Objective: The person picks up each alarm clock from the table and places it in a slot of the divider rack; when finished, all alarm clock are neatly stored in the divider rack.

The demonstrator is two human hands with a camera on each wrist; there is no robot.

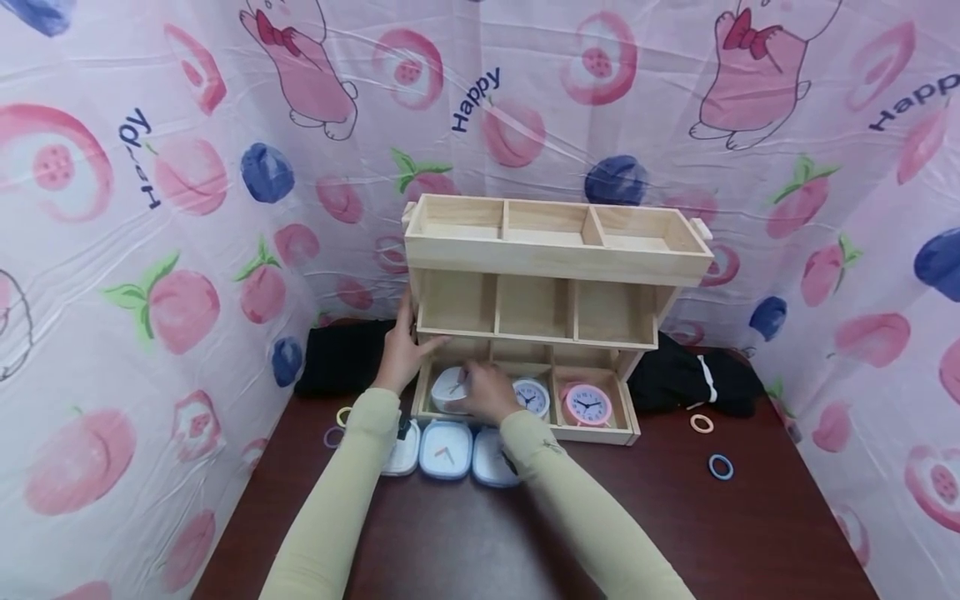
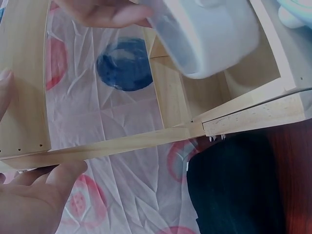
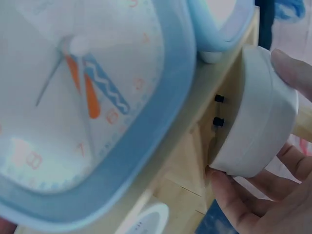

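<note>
My right hand [image 1: 489,392] grips a white alarm clock [image 1: 447,389] at the left compartment of the bottom tier of a wooden tiered box [image 1: 555,262]. In the right wrist view, fingers and thumb hold the edges of the clock [image 3: 261,112], with two black knobs on its back. The left hand [image 1: 402,354] holds the left side of the box, and the left wrist view shows its thumb and fingers on either side of the wood [image 2: 112,148]. A white round clock [image 1: 531,397] sits in the middle compartment and a pink clock [image 1: 587,405] in the right one.
Blue-rimmed square clocks [image 1: 446,450] stand in a row before the box, one partly behind the left sleeve. Black cloths [image 1: 348,354] lie at both sides. Small rings, including a blue ring [image 1: 720,467] and an orange ring [image 1: 702,423], lie on the dark table [image 1: 465,542].
</note>
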